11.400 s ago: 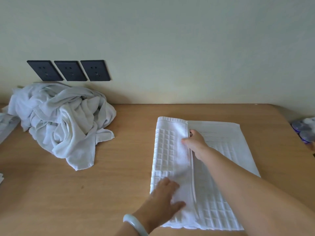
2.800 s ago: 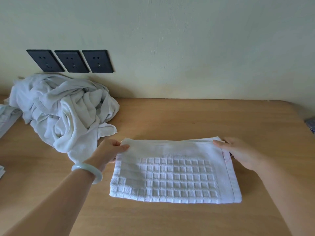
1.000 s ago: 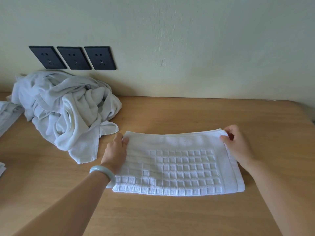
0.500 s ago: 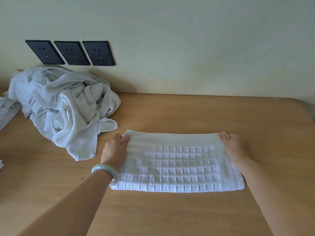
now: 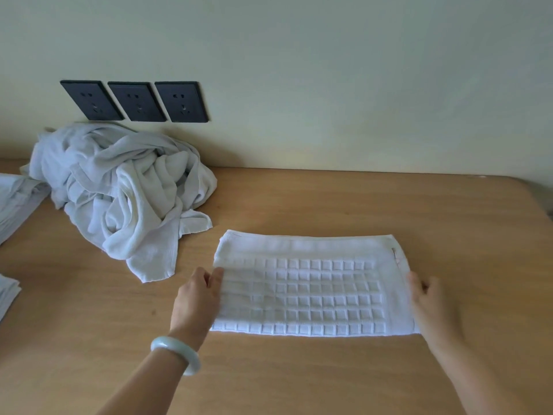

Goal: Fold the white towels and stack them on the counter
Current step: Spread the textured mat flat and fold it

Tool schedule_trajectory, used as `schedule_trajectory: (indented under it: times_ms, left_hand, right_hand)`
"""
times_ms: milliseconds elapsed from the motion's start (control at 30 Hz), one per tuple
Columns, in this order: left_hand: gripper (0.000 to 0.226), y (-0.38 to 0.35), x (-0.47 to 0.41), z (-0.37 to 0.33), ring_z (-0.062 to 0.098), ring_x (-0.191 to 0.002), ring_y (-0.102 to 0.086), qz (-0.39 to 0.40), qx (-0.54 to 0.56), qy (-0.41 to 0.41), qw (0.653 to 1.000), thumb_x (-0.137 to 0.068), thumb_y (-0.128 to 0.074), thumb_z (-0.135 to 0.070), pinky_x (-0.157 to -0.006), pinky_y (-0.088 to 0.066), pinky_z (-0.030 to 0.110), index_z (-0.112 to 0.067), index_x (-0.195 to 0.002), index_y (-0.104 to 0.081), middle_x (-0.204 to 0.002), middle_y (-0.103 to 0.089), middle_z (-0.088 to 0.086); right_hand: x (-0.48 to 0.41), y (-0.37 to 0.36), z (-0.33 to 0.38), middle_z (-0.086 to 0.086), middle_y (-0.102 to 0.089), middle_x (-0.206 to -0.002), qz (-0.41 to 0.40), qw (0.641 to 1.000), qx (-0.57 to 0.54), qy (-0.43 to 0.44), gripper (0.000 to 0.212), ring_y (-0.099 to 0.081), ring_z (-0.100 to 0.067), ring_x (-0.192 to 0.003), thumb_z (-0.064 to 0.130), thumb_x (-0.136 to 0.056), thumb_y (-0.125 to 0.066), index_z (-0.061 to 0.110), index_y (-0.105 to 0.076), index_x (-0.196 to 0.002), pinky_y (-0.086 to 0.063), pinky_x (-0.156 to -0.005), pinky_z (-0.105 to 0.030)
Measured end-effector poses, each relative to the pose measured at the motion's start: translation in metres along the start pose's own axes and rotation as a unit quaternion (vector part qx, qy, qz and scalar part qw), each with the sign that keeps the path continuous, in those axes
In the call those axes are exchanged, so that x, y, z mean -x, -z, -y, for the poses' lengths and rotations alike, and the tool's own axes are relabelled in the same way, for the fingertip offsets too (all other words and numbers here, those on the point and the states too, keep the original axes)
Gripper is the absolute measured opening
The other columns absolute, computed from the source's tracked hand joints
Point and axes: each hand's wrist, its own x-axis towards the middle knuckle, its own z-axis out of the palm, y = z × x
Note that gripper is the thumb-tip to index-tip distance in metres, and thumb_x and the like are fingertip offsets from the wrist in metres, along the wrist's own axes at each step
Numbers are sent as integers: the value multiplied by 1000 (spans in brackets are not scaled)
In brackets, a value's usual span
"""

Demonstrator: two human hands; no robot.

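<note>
The folded towel [image 5: 308, 289] lies flat on the desk [image 5: 329, 202], long side across the view, with its raised square pattern facing up. A small pinkish tag [image 5: 395, 256] shows at its far right corner.

The left hand [image 5: 196, 301] is at the towel's left short edge. Its fingers [image 5: 217, 275] are roughly straight and touch the edge, closed on nothing. The right hand [image 5: 434, 304] is at the right short edge. Its fingers [image 5: 414, 281] are likewise extended and laid against the cloth, with the thumb spread apart. A pale bracelet [image 5: 176, 353] sits on the left wrist.

To the far left of the folded towel, close but not touching, a heap of crumpled towels [image 5: 119, 193] rests against the wall. Three black sockets [image 5: 134, 101] are on the wall above the heap. Farther left of the towel, flat white cloths [image 5: 15, 202] lie at the frame edge.
</note>
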Motion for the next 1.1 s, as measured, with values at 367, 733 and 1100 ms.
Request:
schedule_trajectory:
  times_ms: [367,733,1100]
  left_hand:
    - [32,-2,-6,-10,38,-88,-54,-37,-76,-11,996,-103,-34,-35,-75,-42,44,-6,-99,-46,-94,-58,16]
    - [24,-14,-59,-40,35,-95,-59,1,-90,-87,992,-105,-26,-32,-74,-44,42,-12,-108,-40,-103,-55,8]
    - [4,-35,-15,-53,26,-77,-50,-146,-114,-429,884,-90,-56,-11,-73,-39,36,-14,-87,-56,-86,-51,3]
  right_hand:
    - [2,-6,6,-14,-57,-77,-106,976,181,66,28,-49,-32,-68,29,-100,-38,6,-49,-89,-40,-60,-37]
    - [3,-76,62,1,3,-161,76,870,322,365,79,6,-16,-149,65,-90,17,23,1,-155,7,-121,-39]
    - [51,-95,93,-8,-60,-129,61,859,122,493,40,-53,-26,-126,26,-100,-33,9,-61,-123,-35,-110,-39]
